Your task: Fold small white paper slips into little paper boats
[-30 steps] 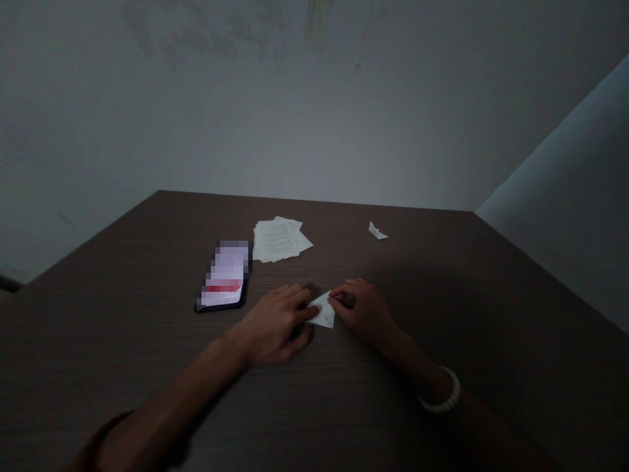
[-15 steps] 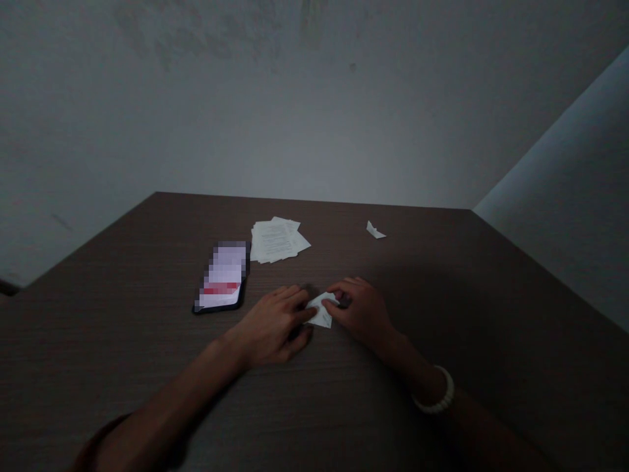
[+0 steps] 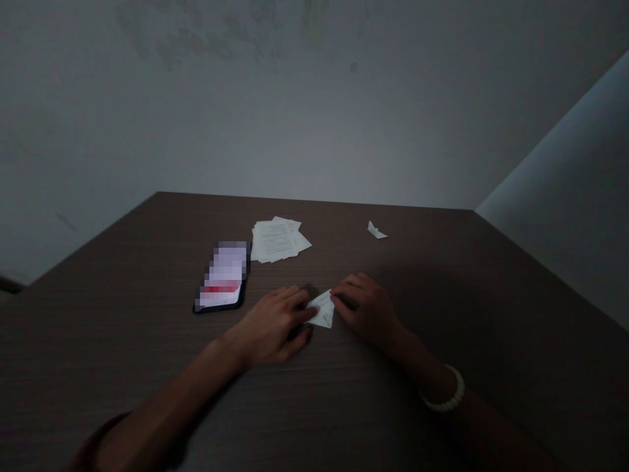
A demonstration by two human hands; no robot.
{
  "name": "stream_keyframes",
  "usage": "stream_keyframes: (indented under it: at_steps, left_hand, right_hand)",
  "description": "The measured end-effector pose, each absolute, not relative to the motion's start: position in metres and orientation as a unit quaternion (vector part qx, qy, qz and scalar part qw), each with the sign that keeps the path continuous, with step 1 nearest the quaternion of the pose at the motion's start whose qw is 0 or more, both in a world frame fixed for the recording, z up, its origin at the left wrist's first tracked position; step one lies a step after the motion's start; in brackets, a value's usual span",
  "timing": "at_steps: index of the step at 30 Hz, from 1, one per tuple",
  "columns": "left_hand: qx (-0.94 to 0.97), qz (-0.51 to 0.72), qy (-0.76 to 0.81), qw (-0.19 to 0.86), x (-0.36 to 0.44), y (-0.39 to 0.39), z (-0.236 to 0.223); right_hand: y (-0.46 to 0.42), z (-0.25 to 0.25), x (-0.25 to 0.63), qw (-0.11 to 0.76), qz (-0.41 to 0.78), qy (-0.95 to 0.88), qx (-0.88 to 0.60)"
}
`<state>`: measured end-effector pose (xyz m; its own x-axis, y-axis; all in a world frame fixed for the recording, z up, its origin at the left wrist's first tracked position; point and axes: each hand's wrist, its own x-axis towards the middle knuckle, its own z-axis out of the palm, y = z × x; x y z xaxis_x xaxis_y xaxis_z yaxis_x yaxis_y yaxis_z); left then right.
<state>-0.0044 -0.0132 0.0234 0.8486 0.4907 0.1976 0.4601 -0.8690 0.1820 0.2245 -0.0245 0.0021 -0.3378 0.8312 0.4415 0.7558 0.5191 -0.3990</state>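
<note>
A small folded piece of white paper [image 3: 323, 311] lies on the table between my two hands, with faint print on it. My left hand [image 3: 278, 322] rests on the tabletop, its fingers closed over the paper's left side and a fingertip pressing on it. At the upper right edge of the paper, the thumb and forefinger of my right hand [image 3: 366, 308] come together in a pinch on it. A white bracelet [image 3: 445, 393] circles my right wrist. The fingers hide part of the paper's edges.
A phone [image 3: 223, 278] with a lit, blurred screen lies left of my hands. Behind it sits a pile of printed paper sheets [image 3: 278, 241]. A small folded paper boat [image 3: 376, 231] stands at the back right. The brown table [image 3: 147, 242] meets a grey wall.
My right hand has shifted slightly to the right, its fingertips moving from the top of the paper to its right edge. My left hand and the paper stay in place.
</note>
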Motion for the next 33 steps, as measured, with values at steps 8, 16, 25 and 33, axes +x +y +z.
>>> stream_keyframes:
  at_steps: [8, 16, 25, 33]
  left_hand:
    - [0.959, 0.109, 0.253, 0.071, -0.003, -0.013, 0.021]
    - [0.961, 0.105, 0.245, 0.067, -0.005, -0.011, 0.025]
    - [0.960, 0.110, 0.242, 0.094, -0.007, -0.010, 0.031]
    - [0.957, 0.128, 0.234, 0.117, -0.010, -0.008, 0.031]
  right_hand:
    - [-0.024, -0.004, 0.223, 0.264, 0.075, -0.864, -0.423]
    - [-0.025, -0.004, 0.225, 0.267, 0.086, -0.858, -0.431]
    - [-0.024, -0.008, 0.226, 0.270, 0.079, -0.857, -0.432]
    - [-0.023, -0.010, 0.227, 0.275, 0.077, -0.855, -0.433]
